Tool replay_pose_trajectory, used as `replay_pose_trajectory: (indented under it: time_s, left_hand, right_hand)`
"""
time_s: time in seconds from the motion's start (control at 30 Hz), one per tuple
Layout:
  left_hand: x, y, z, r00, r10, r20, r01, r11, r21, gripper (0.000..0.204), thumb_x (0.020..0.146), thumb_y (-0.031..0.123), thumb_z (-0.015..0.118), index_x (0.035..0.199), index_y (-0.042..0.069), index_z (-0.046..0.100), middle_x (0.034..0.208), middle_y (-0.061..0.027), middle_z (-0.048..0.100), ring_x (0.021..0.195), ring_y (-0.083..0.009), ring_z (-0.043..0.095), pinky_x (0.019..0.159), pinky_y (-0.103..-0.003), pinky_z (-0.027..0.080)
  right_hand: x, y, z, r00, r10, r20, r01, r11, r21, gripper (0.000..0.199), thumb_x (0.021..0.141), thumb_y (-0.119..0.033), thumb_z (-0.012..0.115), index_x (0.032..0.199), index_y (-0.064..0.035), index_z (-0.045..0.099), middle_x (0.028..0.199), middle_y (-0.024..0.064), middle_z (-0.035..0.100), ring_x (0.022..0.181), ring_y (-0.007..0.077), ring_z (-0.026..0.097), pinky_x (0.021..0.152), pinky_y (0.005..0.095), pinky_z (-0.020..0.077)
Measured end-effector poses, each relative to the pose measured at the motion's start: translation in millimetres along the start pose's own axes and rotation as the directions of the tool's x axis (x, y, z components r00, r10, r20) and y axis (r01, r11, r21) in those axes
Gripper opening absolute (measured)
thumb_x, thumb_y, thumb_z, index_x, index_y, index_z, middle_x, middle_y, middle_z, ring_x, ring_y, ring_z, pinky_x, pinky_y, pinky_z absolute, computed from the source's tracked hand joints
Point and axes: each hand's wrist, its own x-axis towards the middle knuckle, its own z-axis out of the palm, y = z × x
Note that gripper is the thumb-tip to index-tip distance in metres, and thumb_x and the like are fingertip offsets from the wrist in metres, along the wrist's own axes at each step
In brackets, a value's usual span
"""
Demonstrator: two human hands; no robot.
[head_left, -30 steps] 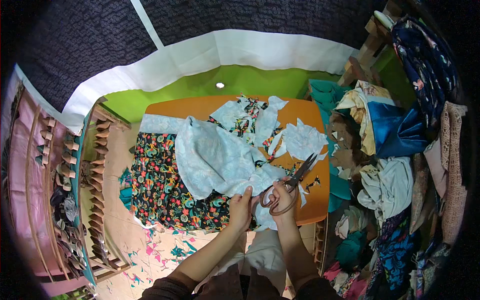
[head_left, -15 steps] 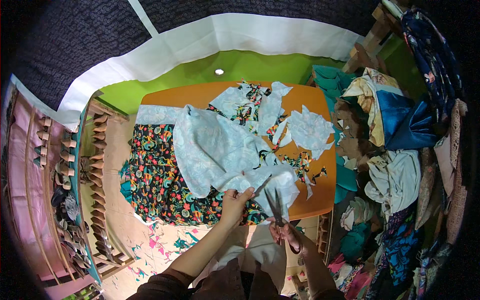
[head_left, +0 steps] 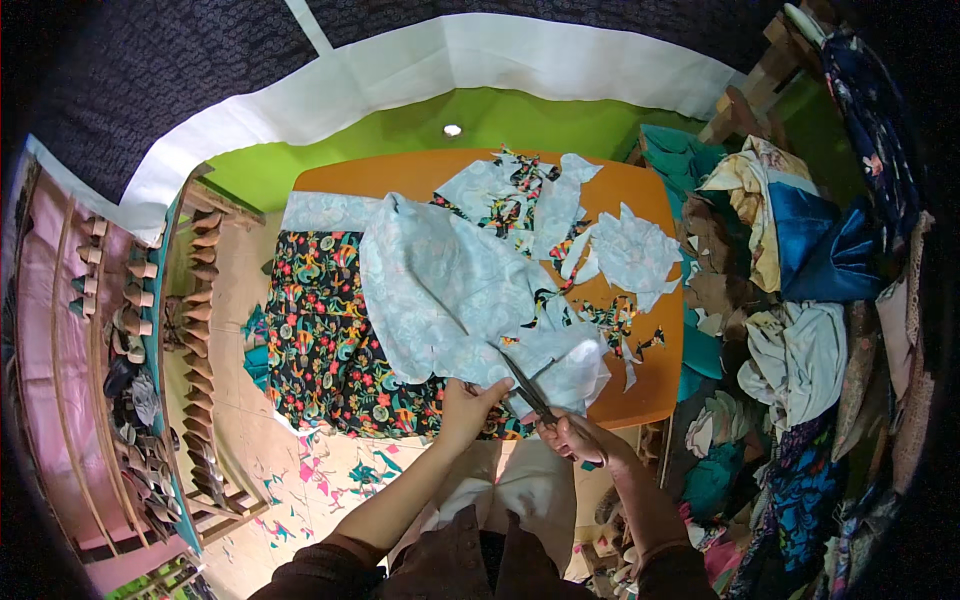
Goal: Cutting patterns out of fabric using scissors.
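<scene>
Pale blue cloth point(head_left: 450, 290) at frame centre looks soft, matt and rumpled; the black flowered fabric point(head_left: 330, 350) left of it is matt too. The scissors point(head_left: 530, 392) show dark metal blades. The orange desk point(head_left: 640, 390) looks smooth, faintly glossy

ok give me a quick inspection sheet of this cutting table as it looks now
surface: orange table, mostly covered by cloth
job's things: pale blue fabric, folded back over its black floral side; scissors, blades open at the fabric's near edge
clutter: cut scraps on the table's right half; more scraps on the floor
grippers: left hand pinches the fabric's near edge; right hand grips the scissors
cables: nothing seen
surroundings: heaped clothes to the right; wooden rack to the left; green wall behind the table
</scene>
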Motion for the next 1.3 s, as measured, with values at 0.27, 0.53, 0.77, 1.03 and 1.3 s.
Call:
replay_pose_trajectory:
  time_s: [0.27,0.53,0.77,1.03,1.3]
  left_hand:
    - [-3.8,-1.2,-2.6,0.997,0.05,-0.057,-0.052,0.998,-0.03,0.022,0.069,0.019,0.068,0.061,0.001,0.057,0.054,-0.0039,0.057,0.044,-0.0065,0.049,0.041,-0.02,0.036]
    - [-3.7,10.5,-10.5,0.975,-0.218,0.034,0.215,0.973,0.083,0.019,0.067,0.009,0.068,0.076,-0.001,0.055,0.07,-0.0056,0.058,0.057,-0.0106,0.053,0.052,-0.023,0.042]
    - [-3.5,14.8,-11.4,0.977,-0.209,0.048,0.205,0.976,0.066,0.022,0.065,0.009,0.069,0.077,-0.003,0.056,0.07,-0.0065,0.058,0.059,-0.0123,0.053,0.054,-0.024,0.043]
    - [-6.2,22.0,-10.4,0.963,-0.265,0.058,0.262,0.964,0.054,0.023,0.067,0.011,0.069,0.079,-0.004,0.056,0.073,-0.0061,0.057,0.06,-0.0127,0.052,0.055,-0.025,0.042]
    - [-2.4,-2.8,-17.3,0.996,0.018,-0.089,-0.012,0.997,0.075,0.04,0.067,0.017,0.069,0.094,-0.005,0.048,0.086,-0.0101,0.057,0.077,-0.0184,0.053,0.069,-0.028,0.043]
  right_hand:
    - [4.7,-4.3,2.2,0.998,-0.044,0.034,0.044,0.999,0.002,0.075,0.073,-0.065,0.035,0.111,-0.0018,0.044,0.063,-0.0071,0.034,0.049,0.0025,0.033,0.04,0.0177,0.0283]
    - [9.2,-14.0,11.3,0.998,-0.057,0.005,0.057,0.998,-0.003,0.082,0.066,-0.07,0.036,0.11,-0.0009,0.042,0.063,-0.0072,0.028,0.047,0.0019,0.025,0.04,0.016,0.0223]
    - [11.9,-16.5,5.9,1.0,-0.018,-0.011,0.018,1.0,-0.01,0.046,0.085,-0.04,0.041,0.103,0.0018,0.049,0.06,-0.008,0.034,0.052,0.0019,0.032,0.046,0.0156,0.0273]
    - [8.5,-12.0,-3.0,0.996,0.045,-0.072,-0.056,0.986,-0.157,0.038,0.083,-0.038,0.041,0.096,-0.0041,0.054,0.058,-0.0064,0.033,0.052,0.0066,0.033,0.048,0.022,0.0291]
    - [9.2,-11.7,3.4,0.999,0.025,-0.024,-0.027,0.995,-0.093,0.036,0.085,-0.035,0.042,0.103,-0.0042,0.048,0.061,-0.0061,0.032,0.054,0.0059,0.032,0.048,0.0205,0.0273]
